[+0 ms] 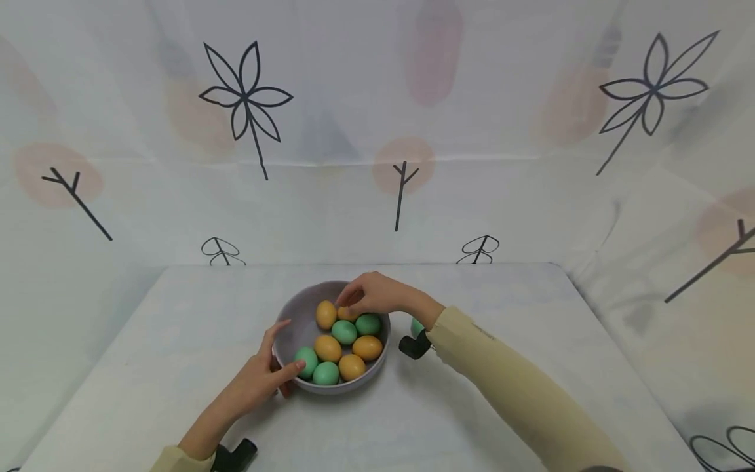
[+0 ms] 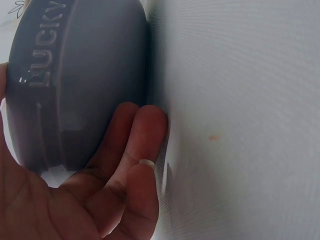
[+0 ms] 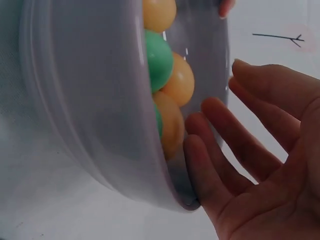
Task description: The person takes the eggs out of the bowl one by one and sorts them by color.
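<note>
A grey bowl (image 1: 303, 321) holds several orange and green eggs; raised letters reading "LUCKY" mark its outer wall (image 2: 95, 60). At the bowl's near left side my left hand (image 1: 259, 377) grips it, thumb over the rim beside a green egg (image 1: 326, 373) and fingers low on the outside. My right hand (image 1: 377, 295) is over the far right of the bowl, above an orange egg (image 1: 347, 314). In the right wrist view its fingers (image 3: 245, 145) are spread and loosely bent near an orange egg (image 3: 170, 125), with nothing held.
Another green egg (image 1: 416, 327) lies on the white table (image 1: 501, 393) to the right of the bowl, partly hidden by the right wrist. A dark wrist camera (image 1: 415, 346) sits by that cuff. Behind the table hangs a white patterned cloth (image 1: 330, 216).
</note>
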Demonstrator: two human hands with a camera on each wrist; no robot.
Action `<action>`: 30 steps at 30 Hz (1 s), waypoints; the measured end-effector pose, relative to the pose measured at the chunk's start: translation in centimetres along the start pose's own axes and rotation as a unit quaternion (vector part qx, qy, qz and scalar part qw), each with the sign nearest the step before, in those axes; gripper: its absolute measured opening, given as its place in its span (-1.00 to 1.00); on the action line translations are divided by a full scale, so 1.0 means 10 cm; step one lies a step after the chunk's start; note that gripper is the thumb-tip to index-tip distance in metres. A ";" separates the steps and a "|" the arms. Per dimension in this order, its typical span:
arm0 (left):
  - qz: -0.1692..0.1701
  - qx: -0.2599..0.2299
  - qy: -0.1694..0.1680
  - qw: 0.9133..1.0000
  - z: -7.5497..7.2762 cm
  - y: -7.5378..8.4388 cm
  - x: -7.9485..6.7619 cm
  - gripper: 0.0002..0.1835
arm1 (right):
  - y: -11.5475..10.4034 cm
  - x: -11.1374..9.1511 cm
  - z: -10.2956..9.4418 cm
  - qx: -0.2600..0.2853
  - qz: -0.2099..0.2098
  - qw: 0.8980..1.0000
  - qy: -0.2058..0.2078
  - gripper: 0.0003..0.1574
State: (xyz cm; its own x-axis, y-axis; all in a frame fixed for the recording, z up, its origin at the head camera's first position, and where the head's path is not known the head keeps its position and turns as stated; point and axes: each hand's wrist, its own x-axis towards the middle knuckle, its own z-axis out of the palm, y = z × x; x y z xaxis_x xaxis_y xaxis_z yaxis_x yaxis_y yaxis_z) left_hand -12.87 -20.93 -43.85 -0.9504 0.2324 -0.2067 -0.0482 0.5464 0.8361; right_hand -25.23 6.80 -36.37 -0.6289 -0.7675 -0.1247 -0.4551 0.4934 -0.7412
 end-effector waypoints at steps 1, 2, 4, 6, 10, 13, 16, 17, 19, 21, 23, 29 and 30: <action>-0.001 0.000 0.000 1.000 0.00 0.00 0.00 -0.08 | 0.00 0.02 0.00 -0.006 0.005 1.000 -0.006 -0.64; -0.001 0.000 0.000 1.000 0.00 0.00 0.00 -0.08 | -0.01 0.05 0.00 -0.014 0.010 1.000 -0.012 -0.65; -0.001 0.001 0.001 1.000 0.00 0.01 0.00 -0.09 | -0.02 0.09 0.00 -0.034 0.018 0.999 -0.024 -0.67; 0.000 0.002 0.001 1.000 0.00 0.01 0.00 -0.09 | -0.03 0.13 -0.01 -0.054 0.021 0.998 -0.035 -0.70; 0.003 0.004 0.005 1.000 0.00 0.02 0.00 -0.09 | -0.07 0.20 -0.01 -0.078 0.026 0.995 -0.055 -0.74; 0.005 0.005 0.007 1.000 0.01 0.03 0.00 -0.09 | -0.10 0.22 0.01 -0.077 0.036 0.994 -0.070 -0.70; 0.002 0.005 0.007 1.000 0.01 0.03 0.00 -0.09 | -0.11 0.23 0.04 -0.079 0.048 0.992 -0.087 -0.62; 0.001 0.005 0.007 1.000 0.01 0.03 0.00 -0.09 | -0.11 0.23 0.05 -0.081 0.052 0.991 -0.092 -0.60; 0.000 0.005 0.007 1.000 0.01 0.03 0.00 -0.09 | -0.11 0.24 0.07 -0.094 0.059 0.989 -0.099 -0.56; -0.001 0.005 0.006 1.000 0.01 0.03 0.00 -0.10 | -0.10 0.25 0.09 -0.106 0.064 0.987 -0.105 -0.53; -0.001 0.005 0.006 1.000 0.01 0.03 0.00 -0.10 | -0.09 0.26 0.11 -0.119 0.071 0.984 -0.110 -0.48; -0.001 0.006 0.006 1.000 0.02 0.03 0.00 -0.11 | -0.07 0.29 0.15 -0.143 0.077 0.980 -0.115 -0.40; -0.001 0.005 0.006 1.000 0.02 0.03 0.00 -0.11 | -0.07 0.29 0.15 -0.143 0.076 0.980 -0.115 -0.40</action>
State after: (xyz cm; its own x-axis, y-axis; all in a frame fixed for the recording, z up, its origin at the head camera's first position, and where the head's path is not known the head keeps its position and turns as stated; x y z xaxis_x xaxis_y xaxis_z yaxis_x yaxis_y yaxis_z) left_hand -12.85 -20.62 -43.70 -0.9542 0.2215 -0.2010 -0.0460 0.5554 0.8303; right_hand -25.80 3.61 -37.26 -0.5587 -0.7323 -0.3894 -0.5466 0.6782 -0.4912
